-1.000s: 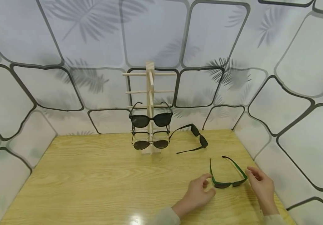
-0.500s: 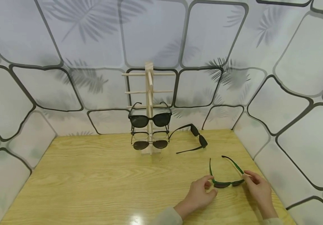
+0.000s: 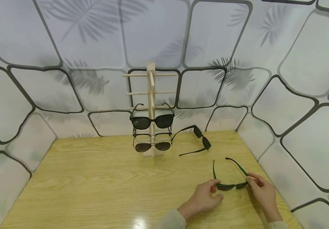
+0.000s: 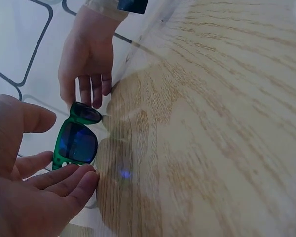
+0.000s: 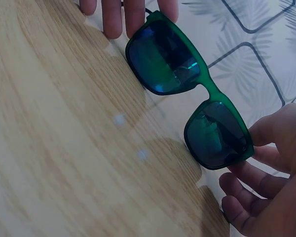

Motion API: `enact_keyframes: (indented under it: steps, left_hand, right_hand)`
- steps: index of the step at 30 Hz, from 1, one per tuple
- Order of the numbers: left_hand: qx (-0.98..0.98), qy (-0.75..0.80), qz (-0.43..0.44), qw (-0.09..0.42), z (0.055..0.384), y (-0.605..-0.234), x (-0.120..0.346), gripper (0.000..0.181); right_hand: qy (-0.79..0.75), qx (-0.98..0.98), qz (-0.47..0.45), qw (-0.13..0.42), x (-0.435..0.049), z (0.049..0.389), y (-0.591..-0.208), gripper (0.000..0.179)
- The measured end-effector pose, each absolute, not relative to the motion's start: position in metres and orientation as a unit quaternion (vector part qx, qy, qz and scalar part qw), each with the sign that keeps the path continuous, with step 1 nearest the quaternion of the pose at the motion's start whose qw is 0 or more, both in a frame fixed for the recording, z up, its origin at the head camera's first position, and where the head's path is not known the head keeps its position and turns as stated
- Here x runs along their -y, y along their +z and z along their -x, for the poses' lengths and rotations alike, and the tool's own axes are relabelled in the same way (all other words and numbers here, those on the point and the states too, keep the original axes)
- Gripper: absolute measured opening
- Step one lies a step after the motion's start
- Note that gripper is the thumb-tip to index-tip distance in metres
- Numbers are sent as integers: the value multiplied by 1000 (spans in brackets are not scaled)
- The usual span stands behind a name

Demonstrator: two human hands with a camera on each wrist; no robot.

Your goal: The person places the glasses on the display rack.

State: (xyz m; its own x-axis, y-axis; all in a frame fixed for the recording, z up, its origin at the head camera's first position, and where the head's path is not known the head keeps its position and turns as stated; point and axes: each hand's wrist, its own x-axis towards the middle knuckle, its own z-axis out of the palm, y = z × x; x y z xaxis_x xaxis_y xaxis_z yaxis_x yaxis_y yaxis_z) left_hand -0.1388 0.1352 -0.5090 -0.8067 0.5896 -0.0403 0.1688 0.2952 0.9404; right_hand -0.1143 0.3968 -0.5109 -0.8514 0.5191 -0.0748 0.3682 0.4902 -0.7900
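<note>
Green sunglasses (image 3: 225,187), one pair: front corner pinched between thumb and fingers of the right hand (image 3: 263,194), seemingly to spare the lenses. Left hand (image 3: 202,197): thumb and fingers apart, fingertips at the opposite corner, likely for balance. Location: right side of the table (image 3: 95,184), arms spread away from the person. Beyond: black sunglasses (image 3: 206,143), unfolded; wooden stand (image 3: 151,82), three pairs of glasses (image 3: 140,123) facing forward, presumably for display.

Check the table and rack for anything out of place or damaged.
Nothing looks spilled or broken. The black sunglasses seem out of place: they lie turned sideways on the table beside the wooden rack, while three other pairs face forward on it. The green sunglasses show no visible damage.
</note>
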Motion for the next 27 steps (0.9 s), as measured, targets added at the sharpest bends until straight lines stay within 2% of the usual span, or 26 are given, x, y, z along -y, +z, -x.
enact_keyframes:
  steps: [10,21,27]
  left_hand:
    - [-775,552,-235,199,142,-513,-137,50]
    - [-766,592,-222,112,147,-510,-127,39]
    - [-748,622,-213,97,150,-499,-118,31]
  right_hand:
    - [442,854,257,93,-394,115,-511,54]
    - [475,845,222,110,-383,115,-506,50]
    - [502,836,181,126,-375,118,-498,48]
